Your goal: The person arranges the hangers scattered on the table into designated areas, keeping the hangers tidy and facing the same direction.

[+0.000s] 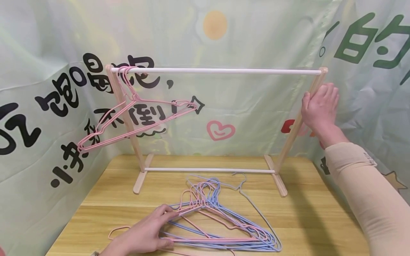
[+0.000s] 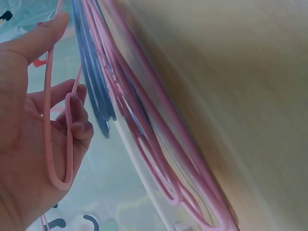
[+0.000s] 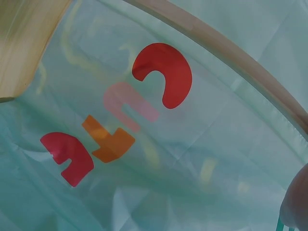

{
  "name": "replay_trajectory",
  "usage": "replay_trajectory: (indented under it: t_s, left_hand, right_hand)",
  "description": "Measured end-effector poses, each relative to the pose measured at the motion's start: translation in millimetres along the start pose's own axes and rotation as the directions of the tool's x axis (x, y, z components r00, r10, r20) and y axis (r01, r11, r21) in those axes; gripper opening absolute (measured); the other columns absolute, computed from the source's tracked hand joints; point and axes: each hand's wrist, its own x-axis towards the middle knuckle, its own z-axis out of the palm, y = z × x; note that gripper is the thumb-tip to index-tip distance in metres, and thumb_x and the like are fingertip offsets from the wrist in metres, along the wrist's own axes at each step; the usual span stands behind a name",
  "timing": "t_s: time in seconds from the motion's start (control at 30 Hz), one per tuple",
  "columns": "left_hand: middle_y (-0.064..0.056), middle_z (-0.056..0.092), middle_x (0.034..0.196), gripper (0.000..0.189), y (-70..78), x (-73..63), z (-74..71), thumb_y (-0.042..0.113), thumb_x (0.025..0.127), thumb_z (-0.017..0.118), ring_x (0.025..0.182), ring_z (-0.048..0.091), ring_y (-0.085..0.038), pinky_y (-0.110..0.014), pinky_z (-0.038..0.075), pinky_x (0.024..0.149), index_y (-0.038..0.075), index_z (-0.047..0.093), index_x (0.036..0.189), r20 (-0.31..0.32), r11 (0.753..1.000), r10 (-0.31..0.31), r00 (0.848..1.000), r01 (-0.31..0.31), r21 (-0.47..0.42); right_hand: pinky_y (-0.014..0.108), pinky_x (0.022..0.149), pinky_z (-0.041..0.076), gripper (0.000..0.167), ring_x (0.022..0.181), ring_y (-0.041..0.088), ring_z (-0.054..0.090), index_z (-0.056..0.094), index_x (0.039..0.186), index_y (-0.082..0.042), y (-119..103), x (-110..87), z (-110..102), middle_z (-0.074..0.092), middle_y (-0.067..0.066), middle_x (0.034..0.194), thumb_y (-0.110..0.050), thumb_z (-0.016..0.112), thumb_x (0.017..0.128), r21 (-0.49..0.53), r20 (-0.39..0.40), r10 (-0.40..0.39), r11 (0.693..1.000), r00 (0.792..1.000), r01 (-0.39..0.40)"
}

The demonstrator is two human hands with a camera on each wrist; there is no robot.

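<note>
My left hand (image 1: 150, 227) grips one end of a pink hanger (image 2: 48, 120), its wire loop lying across the palm under curled fingers. Right beside it is a pile of blue hangers (image 1: 243, 245) and pink hangers, flat on the table with their hooks bunched toward the rack. My right hand (image 1: 320, 106) holds the right wooden post (image 1: 293, 133) of a small clothes rack near its top, thumb on one side and fingers on the other. Several pink hangers (image 1: 137, 133) hang from the left end of the rack's white top rail (image 1: 224, 71).
The rack stands toward the back of a wooden table (image 1: 96, 213) on two wooden feet (image 1: 276, 177), joined by a low white bar (image 1: 208, 170). Printed cloth (image 1: 256, 32) surrounds the table at the back and sides. One blue hook (image 1: 240, 176) sticks out toward the bar.
</note>
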Motion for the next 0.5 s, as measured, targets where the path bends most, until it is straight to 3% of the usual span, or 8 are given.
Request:
replay_trajectory:
  t_s: [0.23, 0.5]
  left_hand:
    - [0.008, 0.048, 0.134, 0.076, 5.2, -1.2, -6.2, 0.052, 0.087, 0.080, 0.108, 0.057, -0.011, -0.030, 0.052, 0.086, 0.013, 0.056, 0.148, -0.030, 0.999, -0.023, 0.999, 0.025, 0.044]
    - [0.008, 0.050, 0.132, 0.070, 7.2, -3.1, -17.7, 0.047, 0.087, 0.082, 0.111, 0.059, -0.012, -0.033, 0.053, 0.089, 0.012, 0.059, 0.144, -0.077, 0.996, 0.010, 0.997, -0.003, 0.094]
  right_hand:
    - [0.058, 0.093, 0.027, 0.043, 0.113, 0.047, 0.032, 0.038, 0.118, 0.010, 1, 0.2, 0, 0.034, 0.030, 0.123, -0.030, 0.034, 0.105, 0.002, -0.002, -0.002, 1.000, 1.000, 0.002]
    - [0.058, 0.094, 0.027, 0.042, 0.114, 0.046, 0.032, 0.038, 0.118, 0.010, 1, 0.7, 0, 0.034, 0.030, 0.123, -0.030, 0.034, 0.105, 0.000, -0.001, 0.007, 1.000, 1.000, -0.007]
